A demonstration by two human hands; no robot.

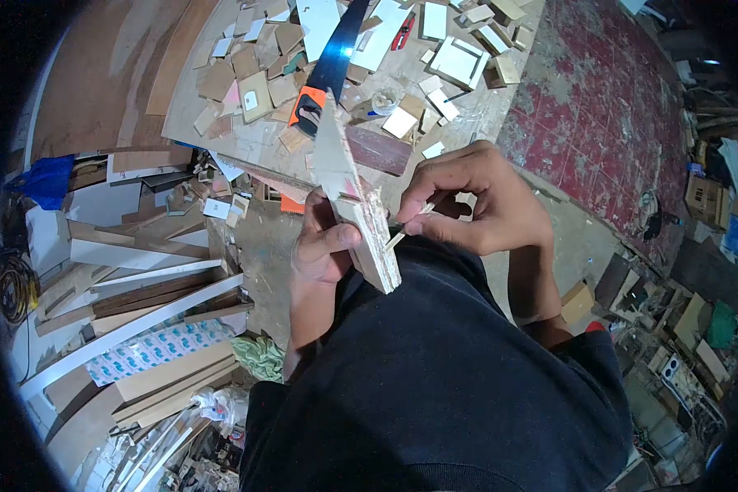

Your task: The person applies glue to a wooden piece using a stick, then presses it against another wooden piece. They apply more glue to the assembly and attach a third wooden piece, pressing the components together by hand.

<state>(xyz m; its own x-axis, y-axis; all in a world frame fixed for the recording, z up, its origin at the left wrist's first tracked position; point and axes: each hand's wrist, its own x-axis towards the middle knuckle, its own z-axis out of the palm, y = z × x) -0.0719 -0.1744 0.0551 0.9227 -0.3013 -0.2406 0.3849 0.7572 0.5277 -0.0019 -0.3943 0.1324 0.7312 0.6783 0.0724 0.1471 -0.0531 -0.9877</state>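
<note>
Just ahead of the dark shirt (pixel 435 344), head view: left hand (pixel 324 248) is clamping a pale wood piece (pixel 359 211), long axis running away toward the desk (pixel 482 115); right hand (pixel 485 198) is pinching a thin stick (pixel 395 241), slanting toward the piece's right edge, contact unclear.

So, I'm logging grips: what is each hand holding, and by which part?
Left hand: a pale wooden piece, by its lower half. Right hand: a thin stick, pinched between thumb and forefinger, lower tip exposed.
</note>
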